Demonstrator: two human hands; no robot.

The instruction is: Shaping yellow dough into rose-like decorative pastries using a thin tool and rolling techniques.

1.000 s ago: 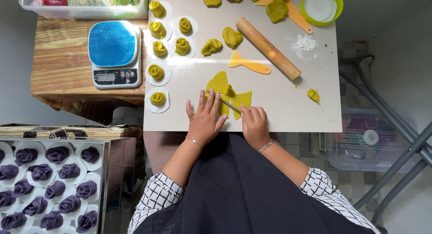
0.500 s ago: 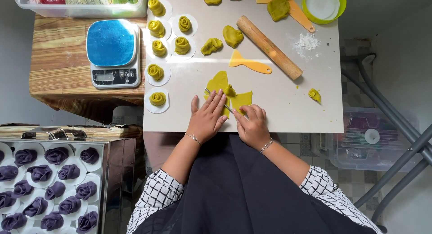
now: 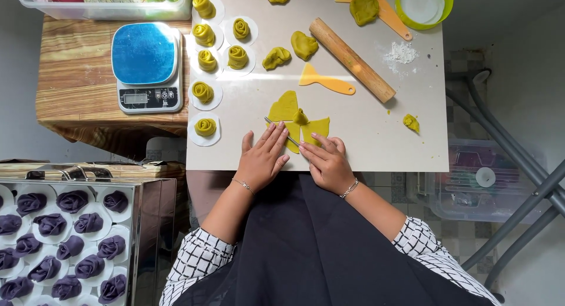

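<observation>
At six o'clock on the pale board (image 3: 376,141), flattened yellow dough (image 3: 294,120) lies under a thin metal rod (image 3: 281,131); left hand (image 3: 263,159) presses flat, released, right hand (image 3: 326,163) pinches the rod. Even downward pressure would likely cut cleanest.

Your pale board (image 3: 365,141) carries yellow dough pieces (image 3: 297,120), a rolling pin (image 3: 352,60), a scraper (image 3: 325,81) and rolled dough roses (image 3: 205,127).

Pale bench (image 3: 365,147) in middle, even daylight, soft shadows. Wood table (image 3: 76,88) against bench's left edge. Steel rack (image 3: 150,223) below table, near bench's lower left corner. Tiled floor (image 3: 465,67) right of bench; grey metal legs (image 3: 518,176) cross above clear bin (image 3: 471,182).
</observation>
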